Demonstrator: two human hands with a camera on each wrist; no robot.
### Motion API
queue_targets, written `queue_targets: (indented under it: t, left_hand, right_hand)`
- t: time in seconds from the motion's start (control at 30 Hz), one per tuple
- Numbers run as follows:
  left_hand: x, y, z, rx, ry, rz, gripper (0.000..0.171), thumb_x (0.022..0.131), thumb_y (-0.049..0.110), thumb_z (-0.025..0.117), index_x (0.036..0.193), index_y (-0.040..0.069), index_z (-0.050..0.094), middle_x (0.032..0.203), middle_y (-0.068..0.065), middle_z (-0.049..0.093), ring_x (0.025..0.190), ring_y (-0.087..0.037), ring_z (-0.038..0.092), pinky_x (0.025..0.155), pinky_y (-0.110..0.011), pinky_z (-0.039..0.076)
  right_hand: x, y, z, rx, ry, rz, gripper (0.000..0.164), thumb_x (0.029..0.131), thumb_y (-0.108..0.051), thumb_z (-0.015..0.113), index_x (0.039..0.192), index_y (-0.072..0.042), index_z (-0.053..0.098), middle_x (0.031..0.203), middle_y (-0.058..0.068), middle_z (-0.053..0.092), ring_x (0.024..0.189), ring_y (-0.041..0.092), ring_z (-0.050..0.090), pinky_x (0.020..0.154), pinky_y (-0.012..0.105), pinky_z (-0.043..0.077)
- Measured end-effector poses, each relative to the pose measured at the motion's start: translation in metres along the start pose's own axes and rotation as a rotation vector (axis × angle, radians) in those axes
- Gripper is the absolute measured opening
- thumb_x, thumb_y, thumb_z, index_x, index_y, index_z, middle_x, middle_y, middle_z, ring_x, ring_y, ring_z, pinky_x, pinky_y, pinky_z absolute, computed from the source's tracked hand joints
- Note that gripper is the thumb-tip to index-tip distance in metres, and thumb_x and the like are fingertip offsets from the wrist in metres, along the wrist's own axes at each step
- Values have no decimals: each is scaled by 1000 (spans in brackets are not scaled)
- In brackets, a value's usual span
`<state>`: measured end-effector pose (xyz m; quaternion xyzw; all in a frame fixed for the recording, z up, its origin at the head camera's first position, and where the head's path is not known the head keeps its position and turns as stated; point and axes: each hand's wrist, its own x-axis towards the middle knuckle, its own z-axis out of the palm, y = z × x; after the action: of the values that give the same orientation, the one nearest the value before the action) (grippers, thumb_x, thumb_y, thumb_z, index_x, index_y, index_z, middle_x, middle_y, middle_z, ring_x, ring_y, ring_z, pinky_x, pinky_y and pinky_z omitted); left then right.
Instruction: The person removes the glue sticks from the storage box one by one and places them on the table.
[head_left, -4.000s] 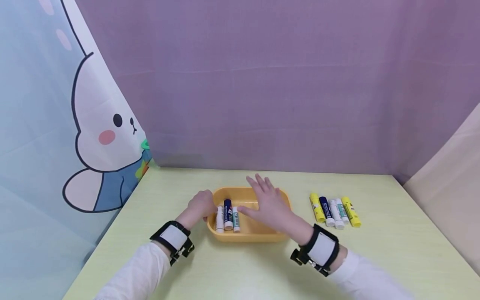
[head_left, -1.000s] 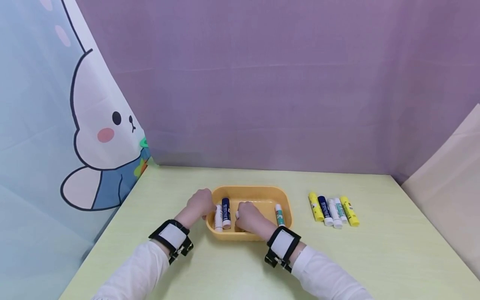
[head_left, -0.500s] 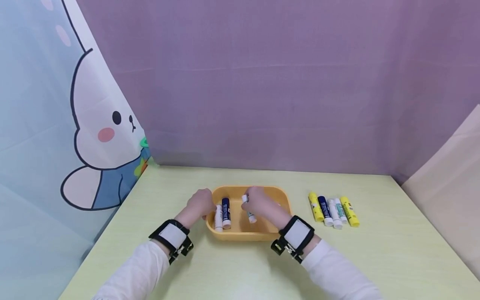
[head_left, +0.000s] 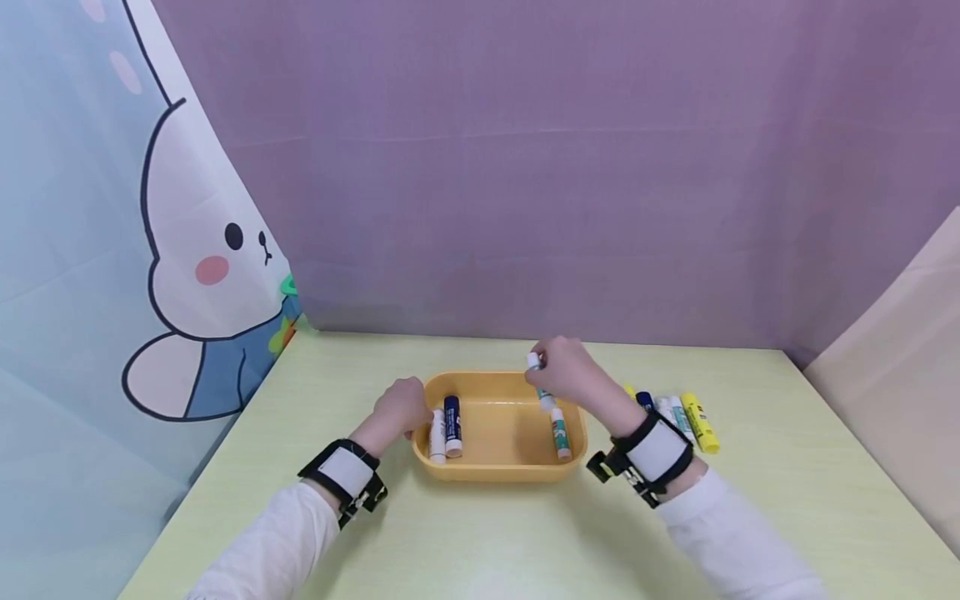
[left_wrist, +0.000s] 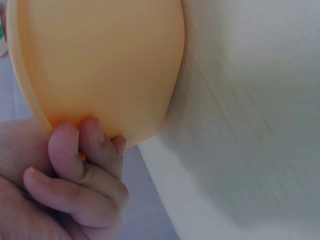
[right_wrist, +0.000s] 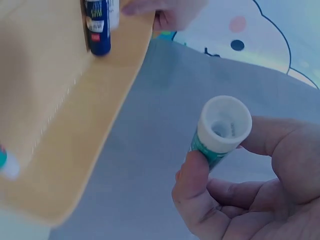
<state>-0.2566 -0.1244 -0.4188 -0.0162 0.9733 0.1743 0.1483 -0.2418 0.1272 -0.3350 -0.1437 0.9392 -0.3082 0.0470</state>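
Observation:
My left hand point(head_left: 403, 406) grips the left rim of a yellow-orange plastic tray point(head_left: 497, 473), its curled fingers point(left_wrist: 97, 175) against the outer wall in the left wrist view. Above the tray's back right corner, my right hand point(head_left: 573, 371) pinches a white and green glue stick point(right_wrist: 212, 142) between thumb and fingers. Its hollow white end faces the right wrist camera. Inside the tray, a white glue stick point(head_left: 437, 437) and a dark blue one point(head_left: 452, 425) lie side by side at the left. Another white and green glue stick point(head_left: 560, 433) lies at the right end.
Right of the tray, several glue sticks lie in a row on the pale table point(head_left: 480, 542), among them a yellow one point(head_left: 700, 423); my right wrist partly covers the row. A purple curtain point(head_left: 525, 183) hangs behind the table, and a cartoon-printed cloth point(head_left: 202, 283) hangs at the left.
My right hand has taken the white and green glue stick from beside the dark blue one and carried it up and right to the tray's back edge. My left hand stays on the rim.

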Motion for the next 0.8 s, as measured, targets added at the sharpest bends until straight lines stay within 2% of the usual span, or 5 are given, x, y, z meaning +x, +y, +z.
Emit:
queue_targets:
  t: [0.13, 0.33, 0.47, 0.6, 0.8]
  left_hand:
    - [-1, 0, -1, -9, 1, 3, 22, 83, 8, 62, 100, -5, 58, 65, -9, 60, 45, -15, 58, 38, -21, 44]
    - [-2, 1, -1, -21, -7, -1, 22, 83, 7, 62, 100, -6, 58, 66, -9, 60, 45, -15, 57, 39, -21, 44]
    - [-2, 1, -2, -18, -8, -5, 22, 83, 8, 62, 100, -5, 58, 66, -9, 60, 45, -15, 57, 39, -21, 44]
    - [-2, 1, -2, -16, -5, -6, 21, 83, 7, 61, 99, -5, 58, 65, -9, 60, 45, -15, 57, 38, -21, 44]
    - [-3, 3, -3, -5, -9, -15, 24, 84, 9, 62, 103, -6, 57, 67, -9, 60, 46, -15, 58, 39, -21, 45]
  right_hand:
    - [-7, 10, -15, -44, 23, 20, 29, 82, -13, 62, 106, 4, 63, 67, 5, 55, 50, 11, 48, 46, 21, 37]
    - [-22, 27, -35, -92, 63, 30, 23, 84, -13, 62, 100, 4, 61, 68, 7, 53, 52, 14, 49, 48, 23, 38]
    - [-31, 38, -45, -109, 70, 67, 32, 85, -14, 62, 109, 6, 58, 76, 11, 57, 57, 15, 52, 50, 23, 42]
    - [-40, 48, -48, -103, 60, 103, 47, 86, -16, 63, 123, 8, 48, 86, 14, 59, 60, 16, 53, 53, 25, 45]
    - [-55, 66, -42, -99, 77, 130, 44, 85, -16, 65, 118, 7, 45, 86, 14, 59, 63, 17, 53, 54, 27, 47]
